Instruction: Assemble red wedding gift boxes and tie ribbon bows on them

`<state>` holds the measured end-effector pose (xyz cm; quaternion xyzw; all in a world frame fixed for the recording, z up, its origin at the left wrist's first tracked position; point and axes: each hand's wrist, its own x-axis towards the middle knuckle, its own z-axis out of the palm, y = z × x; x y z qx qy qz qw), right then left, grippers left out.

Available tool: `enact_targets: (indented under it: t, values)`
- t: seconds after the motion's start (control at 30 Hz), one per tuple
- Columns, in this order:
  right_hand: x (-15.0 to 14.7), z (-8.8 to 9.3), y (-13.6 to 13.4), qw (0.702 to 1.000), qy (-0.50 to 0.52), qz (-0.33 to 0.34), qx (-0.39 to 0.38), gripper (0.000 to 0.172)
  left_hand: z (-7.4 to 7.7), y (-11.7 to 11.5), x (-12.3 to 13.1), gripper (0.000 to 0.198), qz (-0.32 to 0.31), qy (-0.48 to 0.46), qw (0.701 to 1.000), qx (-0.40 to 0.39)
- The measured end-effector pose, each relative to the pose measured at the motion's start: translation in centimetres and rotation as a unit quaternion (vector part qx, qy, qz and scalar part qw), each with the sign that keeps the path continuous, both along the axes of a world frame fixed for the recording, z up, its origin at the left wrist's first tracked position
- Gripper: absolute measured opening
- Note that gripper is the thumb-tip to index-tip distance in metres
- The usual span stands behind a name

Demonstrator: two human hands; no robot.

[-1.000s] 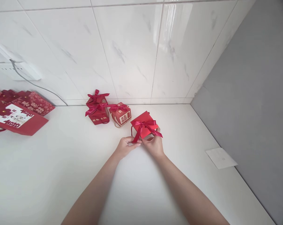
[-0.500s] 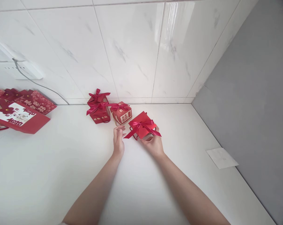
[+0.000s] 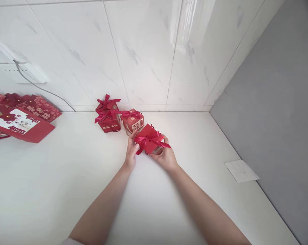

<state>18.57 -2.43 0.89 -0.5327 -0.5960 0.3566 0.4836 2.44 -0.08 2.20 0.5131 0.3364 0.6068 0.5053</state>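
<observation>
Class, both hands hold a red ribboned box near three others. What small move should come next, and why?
Probably ease the red box in beside the labelled box: left hand and right hand hold it, bow tied, close to that box.

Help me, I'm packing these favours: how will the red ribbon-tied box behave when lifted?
Probably light: the red box sits tilted between the left hand and right hand, held at its edges. Its card walls likely dent if squeezed. The ribbon looks floppy, tails drooping, and may slip.
</observation>
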Motion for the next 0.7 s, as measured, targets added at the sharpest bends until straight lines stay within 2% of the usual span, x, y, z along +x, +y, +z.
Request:
enact_targets:
  t: [0.1, 0.23, 0.43, 0.7]
  values:
    - [0.0, 0.0, -0.1, 1.0, -0.012, 0.002, -0.001, 0.075, 0.1, 0.0, 0.0, 0.057, -0.005, -0.006, 1.0, 0.002]
    - [0.1, 0.1, -0.3, 1.0, -0.026, 0.014, -0.001, 0.073, -0.2, 0.1, -0.1, 0.048, 0.029, 0.011, 0.999, 0.009]
    - [0.1, 0.4, -0.5, 0.998, -0.057, 0.015, -0.001, 0.089, -1.2, 0.5, -0.3, 0.044, 0.064, -0.007, 0.998, -0.013]
    - [0.0, 0.5, -0.6, 0.996, -0.09, 0.028, 0.01, 0.093, -1.2, 0.7, -0.6, 0.036, 0.076, 0.018, 0.997, -0.012]
